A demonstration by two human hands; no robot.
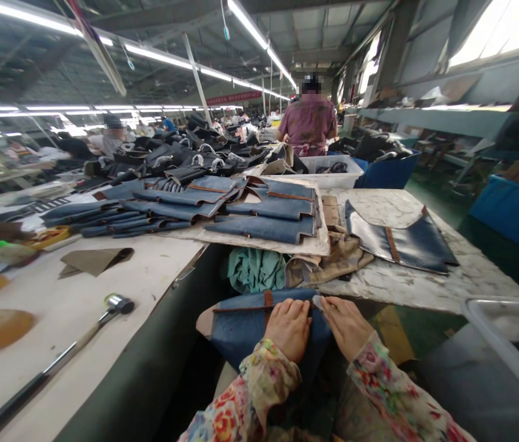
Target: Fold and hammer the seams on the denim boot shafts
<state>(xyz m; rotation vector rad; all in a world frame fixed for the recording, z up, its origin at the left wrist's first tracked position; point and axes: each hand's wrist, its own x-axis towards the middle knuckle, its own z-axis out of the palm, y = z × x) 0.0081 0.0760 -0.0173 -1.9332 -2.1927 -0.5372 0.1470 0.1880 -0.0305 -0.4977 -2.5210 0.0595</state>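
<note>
A blue leather bag piece (241, 334) with a brown strap (267, 299) lies low in front of me, over my lap. My left hand (288, 328) is closed on it near its upper edge, with bent fingers close together. At its right end, my right hand (346, 324) pinches a small pale grey piece (318, 302) against the leather. What kind of thing that piece is, I cannot make out. Just beyond lie a crumpled green cloth (256, 270) and a camouflage-patterned cloth (333, 255).
Blue leather pieces (259, 224) are stacked on the board ahead; another blue piece (402, 239) lies right. A hammer (84, 337) and brown scrap (96, 261) rest on the left table (158, 264). A grey bin (484, 356) stands right. Ahead is a person (308, 123).
</note>
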